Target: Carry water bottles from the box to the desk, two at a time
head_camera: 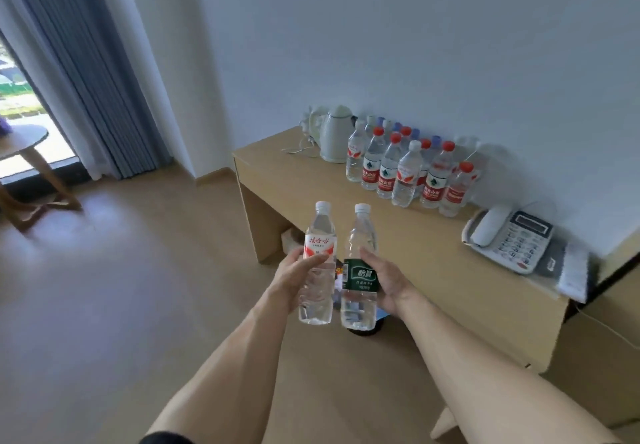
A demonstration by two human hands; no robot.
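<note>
We carry a red-labelled bottle in the left hand and a green-labelled bottle in the right hand, each grip curled round its label, short of the counter; setting them down carelessly risks toppling the crowded bottle cluster.

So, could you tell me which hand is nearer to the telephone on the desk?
Right. The right hand, holding the green-labelled bottle, is on the telephone's side; the left hand, holding the red-labelled bottle, is farther left.
</note>
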